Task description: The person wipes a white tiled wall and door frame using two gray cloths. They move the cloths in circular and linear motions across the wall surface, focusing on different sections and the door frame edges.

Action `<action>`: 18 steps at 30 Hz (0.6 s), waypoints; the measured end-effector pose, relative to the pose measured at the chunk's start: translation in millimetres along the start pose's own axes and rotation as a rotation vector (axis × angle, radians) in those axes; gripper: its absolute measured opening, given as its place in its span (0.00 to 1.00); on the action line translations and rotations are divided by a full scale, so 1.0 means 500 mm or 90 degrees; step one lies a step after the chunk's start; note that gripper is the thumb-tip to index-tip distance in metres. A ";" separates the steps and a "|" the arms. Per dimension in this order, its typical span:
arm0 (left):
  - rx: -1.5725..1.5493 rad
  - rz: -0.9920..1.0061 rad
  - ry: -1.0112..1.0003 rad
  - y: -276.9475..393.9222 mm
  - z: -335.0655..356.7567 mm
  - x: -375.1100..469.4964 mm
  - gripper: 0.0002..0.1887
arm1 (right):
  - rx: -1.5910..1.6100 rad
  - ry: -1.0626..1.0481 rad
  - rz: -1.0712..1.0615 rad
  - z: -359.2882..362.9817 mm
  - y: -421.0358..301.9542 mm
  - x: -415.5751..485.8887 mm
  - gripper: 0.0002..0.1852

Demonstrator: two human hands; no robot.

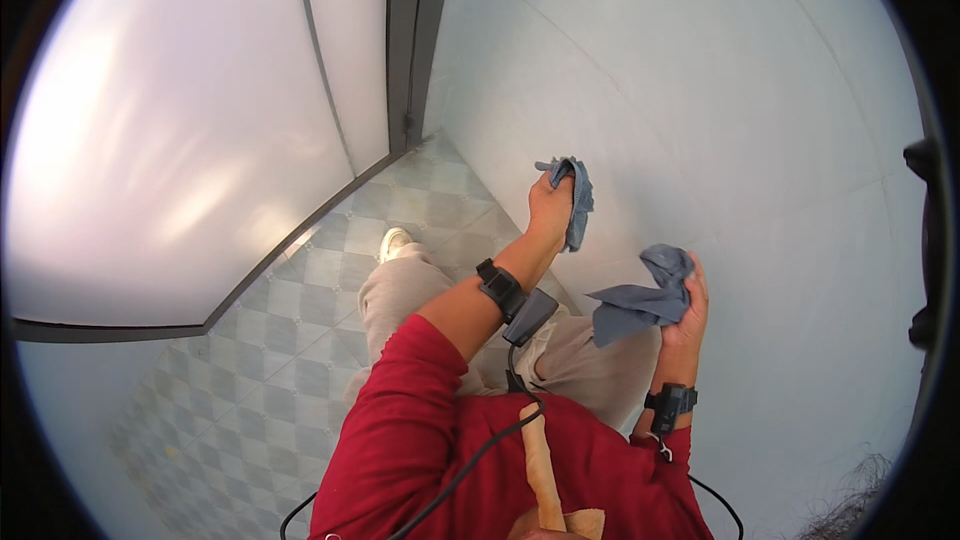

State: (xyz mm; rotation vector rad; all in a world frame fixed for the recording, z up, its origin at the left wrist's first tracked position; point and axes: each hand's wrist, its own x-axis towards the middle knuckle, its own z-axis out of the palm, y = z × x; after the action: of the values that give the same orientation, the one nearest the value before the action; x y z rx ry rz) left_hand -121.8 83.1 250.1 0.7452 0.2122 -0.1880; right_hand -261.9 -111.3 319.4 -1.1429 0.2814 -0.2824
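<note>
My left hand point(552, 204) grips a bunched blue-grey cloth point(580, 202), which is at or very close to the pale wall point(720, 127). Lower and to the right, my right hand point(694, 307) holds another blue-grey cloth point(646, 303). This one is crumpled at the top, with a loose corner spreading left above my knee. Fingers of the right hand are partly hidden behind its cloth. Each wrist wears a black strapped device, the left one point(504, 289) and the right one point(670, 406).
White panels point(187, 127) in a dark frame point(409, 37) stand at the left. Checkered tile flooring point(300, 337) runs beneath my legs to the wall's foot. A black cable point(480, 457) crosses my red shirt point(405, 427). A long beige thing point(540, 457) lies before my chest.
</note>
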 end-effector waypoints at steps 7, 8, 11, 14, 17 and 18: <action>0.517 0.517 -0.279 -0.107 0.127 -0.078 0.20 | 0.052 0.057 -0.023 -0.108 0.008 0.010 0.27; 0.570 0.549 -0.309 -0.121 0.143 -0.090 0.20 | 0.059 0.060 -0.014 -0.112 0.011 0.012 0.27; 0.698 0.623 -0.315 -0.137 0.166 -0.096 0.21 | 0.079 0.083 0.009 -0.126 0.024 0.012 0.26; 0.797 0.510 -0.241 -0.134 0.171 -0.050 0.24 | 0.077 0.096 0.053 -0.134 0.038 0.007 0.26; 0.719 0.465 -0.055 -0.113 0.185 0.014 0.29 | 0.099 0.080 0.117 -0.135 0.050 0.001 0.25; 0.671 0.531 0.003 -0.100 0.189 0.039 0.30 | 0.113 0.084 0.145 -0.134 0.054 -0.001 0.25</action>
State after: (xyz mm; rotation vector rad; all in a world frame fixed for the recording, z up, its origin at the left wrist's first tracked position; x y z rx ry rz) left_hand -103.6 -19.6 280.1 1.8097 -0.2396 0.5494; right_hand -284.7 -157.4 268.7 -0.9089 0.4897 -0.1772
